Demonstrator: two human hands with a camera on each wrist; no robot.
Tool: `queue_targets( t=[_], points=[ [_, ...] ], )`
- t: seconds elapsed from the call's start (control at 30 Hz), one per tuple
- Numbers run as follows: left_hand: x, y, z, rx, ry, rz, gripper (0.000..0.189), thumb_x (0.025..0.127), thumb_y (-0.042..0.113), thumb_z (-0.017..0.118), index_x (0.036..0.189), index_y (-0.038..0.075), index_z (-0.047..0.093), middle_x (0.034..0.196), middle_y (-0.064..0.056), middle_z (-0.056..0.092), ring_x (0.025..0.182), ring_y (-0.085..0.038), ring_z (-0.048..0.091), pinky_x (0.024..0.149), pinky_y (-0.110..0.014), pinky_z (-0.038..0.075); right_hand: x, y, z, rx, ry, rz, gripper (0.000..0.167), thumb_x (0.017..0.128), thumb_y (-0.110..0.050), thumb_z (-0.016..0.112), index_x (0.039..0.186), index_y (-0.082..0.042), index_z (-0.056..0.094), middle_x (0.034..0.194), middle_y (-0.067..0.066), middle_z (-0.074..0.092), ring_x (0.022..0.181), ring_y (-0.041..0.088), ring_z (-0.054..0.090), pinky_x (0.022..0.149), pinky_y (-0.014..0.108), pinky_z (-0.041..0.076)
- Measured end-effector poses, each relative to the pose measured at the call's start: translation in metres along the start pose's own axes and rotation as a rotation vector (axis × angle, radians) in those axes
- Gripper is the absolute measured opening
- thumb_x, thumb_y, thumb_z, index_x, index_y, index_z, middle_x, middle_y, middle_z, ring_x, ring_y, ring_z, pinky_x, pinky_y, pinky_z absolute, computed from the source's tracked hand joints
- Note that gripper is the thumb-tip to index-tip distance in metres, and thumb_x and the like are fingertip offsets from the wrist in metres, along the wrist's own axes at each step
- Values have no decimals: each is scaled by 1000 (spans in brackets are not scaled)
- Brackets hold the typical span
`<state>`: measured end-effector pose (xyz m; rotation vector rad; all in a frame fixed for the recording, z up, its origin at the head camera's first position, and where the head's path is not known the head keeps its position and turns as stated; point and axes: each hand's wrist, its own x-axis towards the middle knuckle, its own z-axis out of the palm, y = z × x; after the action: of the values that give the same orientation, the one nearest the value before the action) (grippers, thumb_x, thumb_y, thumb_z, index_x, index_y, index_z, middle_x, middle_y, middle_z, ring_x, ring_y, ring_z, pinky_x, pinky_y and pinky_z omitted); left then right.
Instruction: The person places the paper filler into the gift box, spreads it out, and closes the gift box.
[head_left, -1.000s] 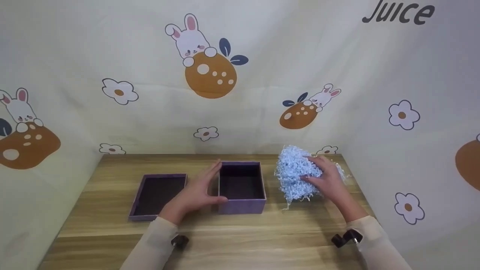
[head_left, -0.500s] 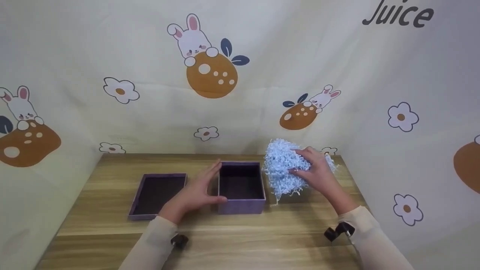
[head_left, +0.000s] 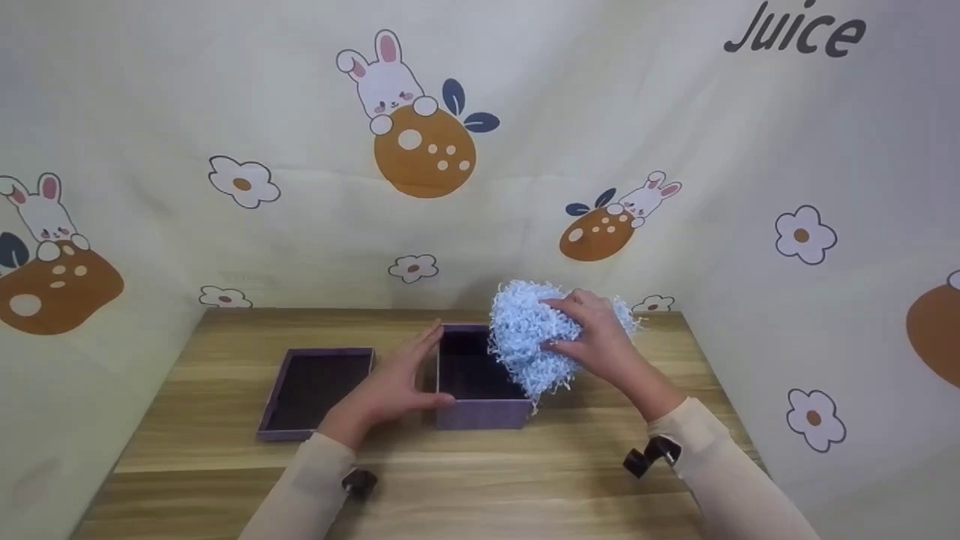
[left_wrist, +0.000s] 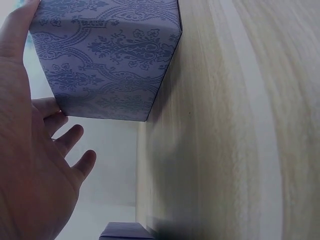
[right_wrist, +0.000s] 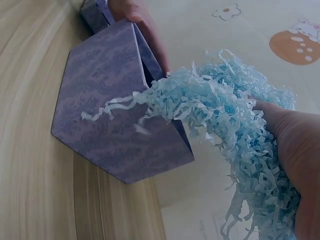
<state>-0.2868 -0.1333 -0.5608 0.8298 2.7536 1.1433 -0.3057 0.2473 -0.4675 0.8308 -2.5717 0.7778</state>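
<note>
A square purple box [head_left: 484, 415] with a dark interior stands upright on the table, its top uncovered. My left hand [head_left: 390, 382] holds it at the left side, thumb at the front corner and fingertips at the back corner. The left wrist view shows the patterned wall of the box [left_wrist: 107, 70]. My right hand [head_left: 600, 341] grips a large bunch of pale blue shredded paper [head_left: 525, 330], held over the right rim of the box. Loose strands of shredded paper [right_wrist: 120, 105] hang across the box wall in the right wrist view.
A shallow purple box lid [head_left: 315, 394] lies inside up on the wooden table [head_left: 480, 487], left of the box and partly behind the left hand. A printed cloth [head_left: 510, 217] hangs along the back and sides of the table.
My right hand has carried the shredded paper leftward, from beside the box to over its right rim. The left hand and the box have stayed in place.
</note>
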Motion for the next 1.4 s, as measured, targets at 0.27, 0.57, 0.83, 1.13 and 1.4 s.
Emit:
queue_targets(
  t=[0.27, 0.57, 0.83, 1.13, 1.4],
  points=[
    [-1, 1, -1, 4, -4, -6, 128, 83, 80, 81, 179, 21, 20, 186, 2, 12, 169, -36, 16, 133, -68, 16, 12, -18, 17, -67, -82, -47, 68, 82, -32, 101, 145, -23, 74, 108, 0, 62, 103, 22, 57, 94, 46, 46],
    [-2, 3, -1, -6, 2, -17, 128, 82, 80, 81, 179, 25, 18, 184, 11, 6, 169, -36, 15, 131, -70, 15, 17, -29, 33, -108, -152, -70, 67, 85, -36, 98, 146, -23, 73, 110, 1, 60, 105, 23, 56, 96, 47, 46],
    [0, 1, 0, -18, 4, 3, 129, 81, 78, 84, 179, 24, 18, 185, 8, 9, 169, -34, 16, 131, -68, 19, 20, -40, 48, -110, -250, -43, 69, 88, -42, 96, 149, -24, 71, 137, 8, 66, 129, 30, 60, 113, 59, 45],
    [-1, 1, 2, -19, 5, -27, 130, 79, 82, 83, 179, 30, 18, 186, 4, 12, 169, -33, 17, 132, -66, 21, 19, -46, 64, -6, -292, -20, 71, 88, -43, 96, 151, -24, 69, 129, 3, 63, 122, 24, 57, 105, 49, 52],
    [0, 1, 3, -31, 22, -39, 130, 77, 83, 84, 178, 36, 16, 184, 11, 11, 168, -37, 21, 130, -67, 23, 20, -49, 74, 97, -289, 5, 72, 88, -42, 96, 151, -23, 67, 131, 4, 61, 124, 24, 56, 105, 48, 54]
  ],
)
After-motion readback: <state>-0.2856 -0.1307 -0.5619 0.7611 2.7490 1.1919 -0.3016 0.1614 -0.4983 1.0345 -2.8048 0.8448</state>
